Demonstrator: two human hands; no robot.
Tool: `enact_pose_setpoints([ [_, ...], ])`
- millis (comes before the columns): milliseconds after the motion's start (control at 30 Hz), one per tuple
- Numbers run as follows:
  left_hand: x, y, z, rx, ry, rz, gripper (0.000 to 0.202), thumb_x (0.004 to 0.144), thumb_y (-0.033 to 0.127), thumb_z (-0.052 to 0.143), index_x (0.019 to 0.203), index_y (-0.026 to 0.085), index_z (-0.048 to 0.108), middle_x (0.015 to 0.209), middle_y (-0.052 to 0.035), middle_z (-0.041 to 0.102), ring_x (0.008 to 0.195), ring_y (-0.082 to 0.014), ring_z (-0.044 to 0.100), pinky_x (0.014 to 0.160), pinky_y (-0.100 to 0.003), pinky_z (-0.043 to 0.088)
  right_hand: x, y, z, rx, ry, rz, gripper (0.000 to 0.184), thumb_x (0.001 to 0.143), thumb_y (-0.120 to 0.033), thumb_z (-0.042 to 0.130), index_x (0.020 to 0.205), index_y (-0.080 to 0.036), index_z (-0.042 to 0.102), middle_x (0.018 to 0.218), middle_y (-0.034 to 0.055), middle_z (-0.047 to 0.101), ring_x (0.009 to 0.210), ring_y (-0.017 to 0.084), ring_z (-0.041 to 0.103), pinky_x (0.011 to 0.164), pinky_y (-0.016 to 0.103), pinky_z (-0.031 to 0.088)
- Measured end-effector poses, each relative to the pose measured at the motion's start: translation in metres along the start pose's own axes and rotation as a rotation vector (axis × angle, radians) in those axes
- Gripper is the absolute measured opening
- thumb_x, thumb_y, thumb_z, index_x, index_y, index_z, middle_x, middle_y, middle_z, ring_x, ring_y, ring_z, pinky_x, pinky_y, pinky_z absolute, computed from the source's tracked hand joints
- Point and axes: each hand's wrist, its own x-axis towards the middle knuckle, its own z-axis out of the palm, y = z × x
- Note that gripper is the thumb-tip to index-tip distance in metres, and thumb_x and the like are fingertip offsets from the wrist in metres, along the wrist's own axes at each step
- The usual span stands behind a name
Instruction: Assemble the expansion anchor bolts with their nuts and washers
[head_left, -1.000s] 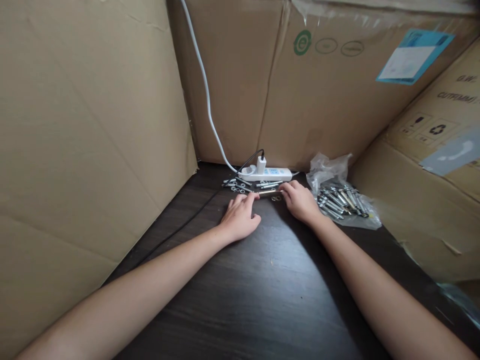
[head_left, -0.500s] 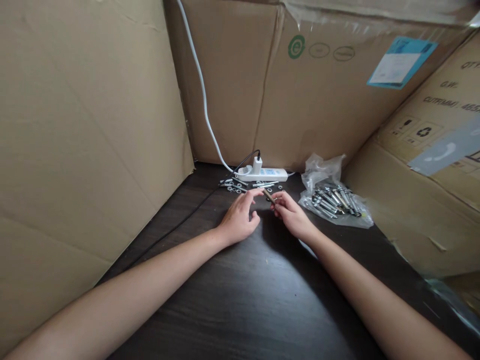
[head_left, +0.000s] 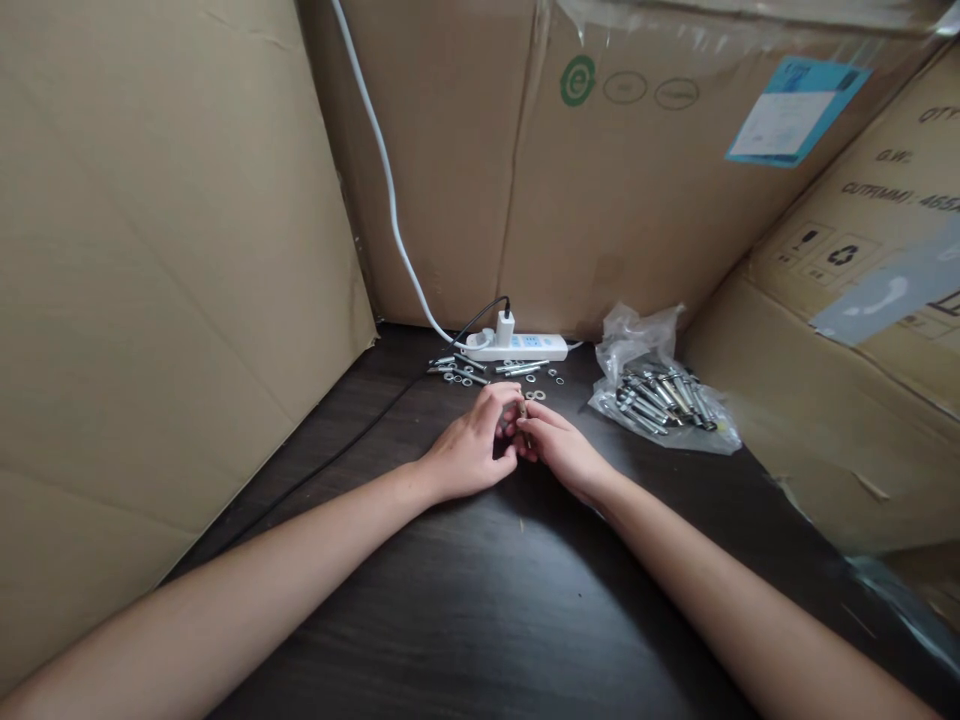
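Observation:
A slim brass-coloured bolt (head_left: pixel 525 425) stands close to upright between my two hands. My right hand (head_left: pixel 559 445) is closed on it, thumb and fingers pinching its shaft. On the other side my left hand (head_left: pixel 472 440) has its fingers curled round to the bolt's upper end, while its thumb stays a little apart lower down. Fingers hide much of the bolt, so I cannot tell whether a nut or washer is on it. Just beyond the fingertips lie pale washers (head_left: pixel 535 396). Loose silvery bolts (head_left: pixel 523 368) with nuts and washers are scattered behind them.
A white power strip (head_left: pixel 516 347) with a plugged-in charger (head_left: pixel 505 328) sits at the back. Its black cable (head_left: pixel 337 460) runs down the left. To the right rests a clear plastic bag (head_left: pixel 637 345) of bolts. Cardboard boxes (head_left: pixel 435 150) enclose three sides of the dark table (head_left: pixel 480 600).
My right hand has moved left toward my left hand, and the bolt has turned from slanted to nearly upright. Washers behind the hands have come into sight. The view has shifted slightly.

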Motion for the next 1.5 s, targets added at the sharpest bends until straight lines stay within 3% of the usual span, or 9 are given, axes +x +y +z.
enact_pose_setpoints([
  [67,-0.001,-0.001,0.001,0.024,-0.031,0.014,0.064,0.071,0.019,0.064,0.125,0.023,0.029,0.138,-0.0117,0.032,0.121,-0.0257,0.044,0.091,-0.039,0.05,0.0,0.0,0.0,0.002,0.032,0.036,0.009,0.07,-0.026,0.053,0.075,-0.019,0.055,0.066,-0.0042,0.05,0.056,0.009,0.041,0.052,0.023,0.03],
  [233,-0.002,0.0,0.002,0.111,-0.049,0.034,0.07,0.071,0.028,0.069,0.127,0.024,0.026,0.139,-0.0133,0.028,0.122,-0.0299,0.045,0.095,-0.048,0.048,-0.002,0.0,0.004,0.053,0.047,0.055,0.01,0.068,-0.024,0.054,0.074,-0.018,0.057,0.068,-0.0029,0.053,0.061,0.01,0.045,0.053,0.022,0.031],
  [467,-0.004,0.005,0.004,0.219,-0.034,0.071,0.059,0.075,0.025,0.062,0.124,0.022,0.03,0.131,-0.0128,0.033,0.104,-0.0263,0.056,0.086,-0.046,0.052,-0.008,-0.003,0.013,0.11,-0.046,0.031,0.004,0.068,-0.02,0.055,0.07,-0.018,0.058,0.061,-0.0041,0.053,0.059,0.01,0.046,0.058,0.024,0.035],
  [667,-0.005,0.008,0.003,0.284,-0.058,0.053,0.06,0.073,0.024,0.061,0.124,0.021,0.03,0.134,-0.0141,0.03,0.102,-0.0273,0.057,0.087,-0.049,0.051,-0.008,-0.001,0.012,0.158,-0.074,0.059,0.005,0.068,-0.021,0.056,0.072,-0.019,0.059,0.063,-0.0031,0.057,0.062,0.012,0.051,0.062,0.025,0.039],
  [900,-0.003,0.003,0.002,0.251,0.003,-0.027,0.06,0.071,0.025,0.062,0.121,0.021,0.029,0.133,-0.0149,0.031,0.105,-0.0266,0.056,0.082,-0.044,0.053,-0.008,-0.007,0.009,0.012,-0.101,0.053,0.01,0.068,-0.019,0.053,0.075,-0.019,0.061,0.067,-0.0017,0.061,0.068,0.014,0.056,0.07,0.026,0.042],
  [1133,0.0,-0.003,0.004,0.165,0.055,-0.086,0.083,0.067,0.031,0.07,0.133,0.023,0.019,0.132,-0.0143,0.037,0.098,-0.0234,0.058,0.085,-0.043,0.049,-0.007,-0.011,0.007,-0.097,-0.064,0.074,0.01,0.066,-0.021,0.05,0.074,-0.019,0.057,0.065,-0.0003,0.062,0.064,0.015,0.055,0.063,0.026,0.042],
  [1500,0.001,0.0,0.002,0.176,0.053,-0.181,0.079,0.065,0.031,0.07,0.129,0.021,0.025,0.124,-0.0112,0.039,0.101,-0.0239,0.055,0.087,-0.043,0.048,-0.004,-0.008,0.0,-0.306,-0.093,-0.051,0.017,0.074,-0.023,0.044,0.08,-0.018,0.06,0.07,-0.0003,0.062,0.067,0.015,0.053,0.065,0.027,0.042],
])
